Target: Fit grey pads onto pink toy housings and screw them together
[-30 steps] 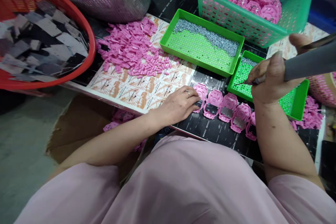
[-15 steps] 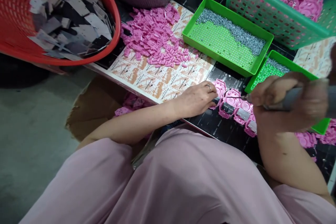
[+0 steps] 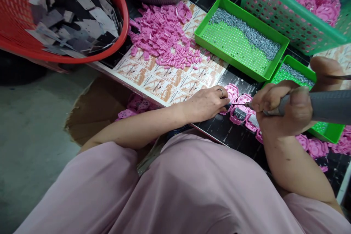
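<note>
My left hand, with a ring on one finger, is closed at the edge of the leftmost pink plastic housing; the fingertips are partly hidden. My right hand is wrapped round a grey electric screwdriver. Its thin bit points left and reaches over the row, close to my left fingers. Whether the tip touches a screw cannot be made out. Beside the first housing lies another pink housing with a dark plate on it. More of the row runs under my right hand.
Green trays hold small screws. Loose pink parts are heaped on patterned board. A red basket holds metal plates, and a green basket pink housings. A skin-coloured shape, perhaps another person's hand, shows behind the screwdriver.
My right hand and the screwdriver have moved left, bringing the bit from the second housing towards the leftmost one. My left hand stays at that housing. The view has shifted slightly.
</note>
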`<state>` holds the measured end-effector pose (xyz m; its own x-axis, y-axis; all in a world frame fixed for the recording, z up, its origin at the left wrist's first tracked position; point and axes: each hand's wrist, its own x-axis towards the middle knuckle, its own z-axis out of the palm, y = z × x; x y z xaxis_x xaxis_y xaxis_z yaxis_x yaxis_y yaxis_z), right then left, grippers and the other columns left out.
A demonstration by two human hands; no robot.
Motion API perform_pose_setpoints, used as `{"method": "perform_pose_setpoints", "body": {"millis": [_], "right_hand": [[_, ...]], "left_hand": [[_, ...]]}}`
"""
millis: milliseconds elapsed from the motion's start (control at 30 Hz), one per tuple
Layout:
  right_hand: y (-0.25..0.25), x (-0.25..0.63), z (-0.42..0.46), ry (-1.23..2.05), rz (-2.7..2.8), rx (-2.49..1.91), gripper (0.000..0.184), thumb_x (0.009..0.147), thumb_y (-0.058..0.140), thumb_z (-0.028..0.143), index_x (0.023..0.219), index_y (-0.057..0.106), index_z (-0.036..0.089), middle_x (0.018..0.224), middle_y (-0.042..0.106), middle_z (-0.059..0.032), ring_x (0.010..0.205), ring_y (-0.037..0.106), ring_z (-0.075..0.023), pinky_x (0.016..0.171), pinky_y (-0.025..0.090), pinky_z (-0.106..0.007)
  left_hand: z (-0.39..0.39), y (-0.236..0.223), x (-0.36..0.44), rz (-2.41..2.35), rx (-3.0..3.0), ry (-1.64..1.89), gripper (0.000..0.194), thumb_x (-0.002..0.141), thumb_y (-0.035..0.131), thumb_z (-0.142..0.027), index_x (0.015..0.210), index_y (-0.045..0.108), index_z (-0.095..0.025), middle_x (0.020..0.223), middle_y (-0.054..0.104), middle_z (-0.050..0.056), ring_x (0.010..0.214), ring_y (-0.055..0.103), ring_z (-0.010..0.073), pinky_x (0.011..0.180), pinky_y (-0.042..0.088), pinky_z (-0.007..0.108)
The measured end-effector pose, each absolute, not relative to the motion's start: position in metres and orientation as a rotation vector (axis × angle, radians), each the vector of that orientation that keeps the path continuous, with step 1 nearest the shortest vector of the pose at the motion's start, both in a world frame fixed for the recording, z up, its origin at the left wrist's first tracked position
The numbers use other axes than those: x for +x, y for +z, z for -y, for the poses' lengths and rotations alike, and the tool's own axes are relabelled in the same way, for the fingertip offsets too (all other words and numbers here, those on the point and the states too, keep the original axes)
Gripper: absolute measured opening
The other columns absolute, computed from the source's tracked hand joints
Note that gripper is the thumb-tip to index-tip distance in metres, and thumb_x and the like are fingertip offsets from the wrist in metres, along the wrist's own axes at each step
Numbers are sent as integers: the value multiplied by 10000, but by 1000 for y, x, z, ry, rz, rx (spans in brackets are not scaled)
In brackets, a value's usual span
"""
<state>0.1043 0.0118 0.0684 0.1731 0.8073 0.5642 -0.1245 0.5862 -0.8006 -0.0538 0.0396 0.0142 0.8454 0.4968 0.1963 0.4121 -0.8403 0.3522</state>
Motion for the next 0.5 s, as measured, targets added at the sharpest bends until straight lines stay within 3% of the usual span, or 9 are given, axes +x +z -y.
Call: {"method": "perform_pose_setpoints", "body": {"millis": [500], "right_hand": [[71, 103, -9, 674, 1342, -790, 309, 859, 622, 383, 604, 509, 252, 441, 372, 75, 294, 339, -85, 258, 274, -246]], "left_hand": [[-41, 25, -51, -730, 2695, 171, 237, 950, 537, -305, 1070, 689, -169, 1092, 657, 85, 1108, 569, 241, 856, 509, 340]]}}
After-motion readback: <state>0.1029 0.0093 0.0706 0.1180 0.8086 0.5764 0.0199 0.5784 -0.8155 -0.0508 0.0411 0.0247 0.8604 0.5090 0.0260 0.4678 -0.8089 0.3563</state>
